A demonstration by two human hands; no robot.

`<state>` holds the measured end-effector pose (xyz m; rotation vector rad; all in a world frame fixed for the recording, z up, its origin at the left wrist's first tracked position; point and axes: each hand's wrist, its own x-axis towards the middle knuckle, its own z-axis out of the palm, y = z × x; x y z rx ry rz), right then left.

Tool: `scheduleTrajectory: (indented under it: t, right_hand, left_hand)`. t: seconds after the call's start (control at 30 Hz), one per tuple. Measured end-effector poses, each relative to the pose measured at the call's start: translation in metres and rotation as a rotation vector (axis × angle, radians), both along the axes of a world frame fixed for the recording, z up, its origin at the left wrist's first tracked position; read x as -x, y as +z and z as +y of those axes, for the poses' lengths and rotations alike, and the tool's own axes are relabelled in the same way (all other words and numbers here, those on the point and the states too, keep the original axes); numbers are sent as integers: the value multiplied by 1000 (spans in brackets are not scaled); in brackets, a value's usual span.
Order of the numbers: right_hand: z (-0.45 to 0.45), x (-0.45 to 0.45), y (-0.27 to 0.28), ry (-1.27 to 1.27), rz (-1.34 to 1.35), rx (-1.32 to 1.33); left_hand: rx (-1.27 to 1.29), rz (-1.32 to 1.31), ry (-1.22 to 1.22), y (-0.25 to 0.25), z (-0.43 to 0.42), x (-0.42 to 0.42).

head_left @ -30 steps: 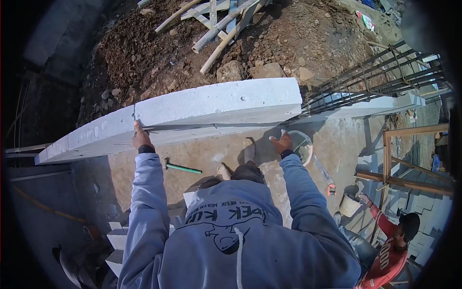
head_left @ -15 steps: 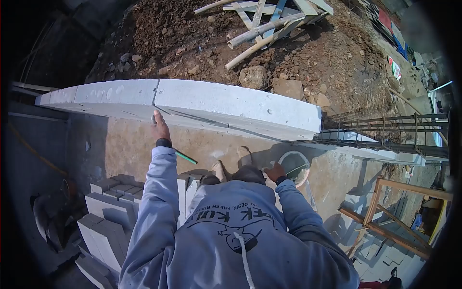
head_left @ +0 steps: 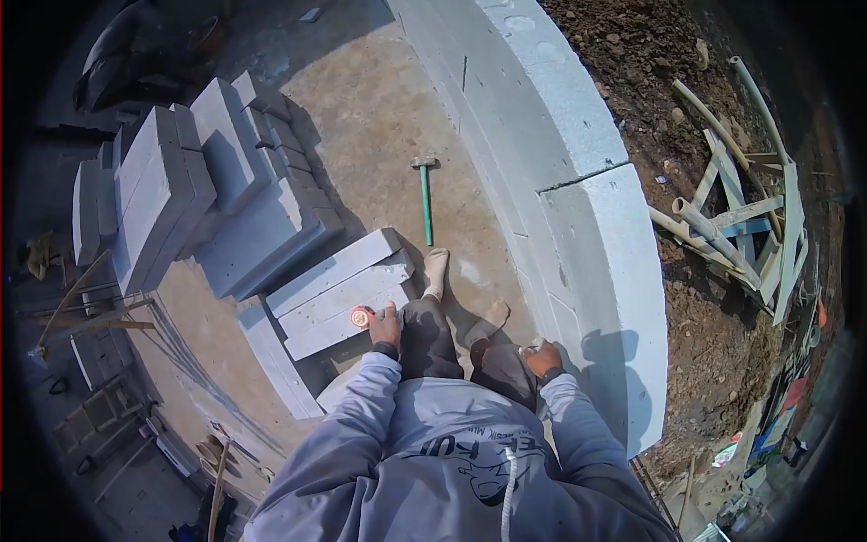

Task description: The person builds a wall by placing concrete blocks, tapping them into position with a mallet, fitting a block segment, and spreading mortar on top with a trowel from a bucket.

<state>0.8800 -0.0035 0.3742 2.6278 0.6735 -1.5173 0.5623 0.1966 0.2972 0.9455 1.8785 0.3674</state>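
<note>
My left hand (head_left: 386, 329) is closed at an orange, round tape measure (head_left: 362, 316), above a low stack of pale blocks (head_left: 348, 294). Beside my right thigh, my right hand (head_left: 544, 360) is curled, with whitish fingertips; what it holds, if anything, cannot be made out. The long white block wall (head_left: 623, 244) curves along my right side, with a dark joint across its top. On the floor ahead of my feet lies a hammer (head_left: 425, 200) with a green handle.
Large stacks of pale blocks (head_left: 163, 194) stand at the left. Beyond the wall are brown soil (head_left: 713, 334) and a pile of poles and boards (head_left: 745, 221). A dark, indistinct shape (head_left: 135, 54) is at the top left.
The view has swung left toward the block stacks. My left hand has left the wall joint and come to the tape measure. My right hand has drawn in beside my thigh, fingers curled.
</note>
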Motion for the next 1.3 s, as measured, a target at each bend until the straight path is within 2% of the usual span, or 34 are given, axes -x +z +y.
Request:
scheduleTrajectory:
  t: [0.03,0.07,0.1,0.17,0.23,0.3,0.33,0.37,0.43,0.53,0.6,0.63,0.67,0.77,0.8,0.87,0.9,0.93,0.97,1.0,1.07,1.1,1.17,1.2,1.27,1.3]
  right_hand:
    - [29,-3,-16,39,0,-18]
    - [59,-3,-35,75,2,-30]
    - [99,1,-45,78,-25,-26]
    - [176,11,-92,32,58,-41]
    - [233,30,-183,52,13,-52]
    - [267,42,-315,180,-20,-197]
    - [306,55,-343,251,-72,-177]
    - [331,65,-388,233,-46,-184]
    - [376,85,-466,301,-149,-287]
    - [421,114,-495,355,-202,-252]
    - [431,116,-505,289,-203,-221]
    - [428,112,-502,216,-194,-212]
    - [430,100,-491,139,-204,-213]
    - [454,70,-390,-21,-114,-85]
    - [458,54,-372,-63,-4,56]
    - [437,39,-314,-89,49,106]
    - [417,39,-278,41,-48,130]
    - [387,33,-241,159,-26,161]
    - [367,33,-178,111,-36,193]
    - [325,28,-166,92,34,234]
    - [249,30,-114,82,-36,224]
    - [216,30,-85,62,41,255]
    - [150,36,-44,-29,-19,297]
    - [121,42,-19,-85,-15,346]
    - [63,49,24,-39,24,344]
    - [36,57,41,-147,-19,322]
  left_hand:
    - [49,-270,193,0,0,-16]
    - [62,-222,109,-16,-2,-24]
    - [111,-135,-30,13,19,-49]
    - [68,-291,-30,-63,-3,-68]
    - [121,-250,-179,-38,10,-98]
    - [328,-333,-118,-78,-19,-97]
    - [495,-178,-134,-79,-5,-101]
    - [359,-253,11,-94,-7,-101]
    - [466,-506,283,-95,20,-91]
    - [611,-468,242,-90,32,-91]
    - [585,-507,188,-102,21,-89]
    - [583,-546,156,-99,14,-91]
    - [653,-638,369,-96,17,-95]
    - [547,-474,170,-102,18,-94]
    - [528,-408,75,-111,6,-90]
    - [440,-419,18,-116,4,-79]
    - [395,-406,-27,-108,21,-77]
    - [312,-372,-103,-95,35,-69]
    - [229,-332,-175,-72,62,-67]
    - [108,-305,-236,-28,106,-78]
    - [-16,-194,-386,-2,156,-78]
    - [-143,-208,-424,23,182,-86]
    - [-348,-241,-460,87,233,-133]
    - [-405,-247,-479,127,248,-156]
    - [-705,-297,-662,181,261,-204]
    - [-834,-310,-771,204,259,-228]
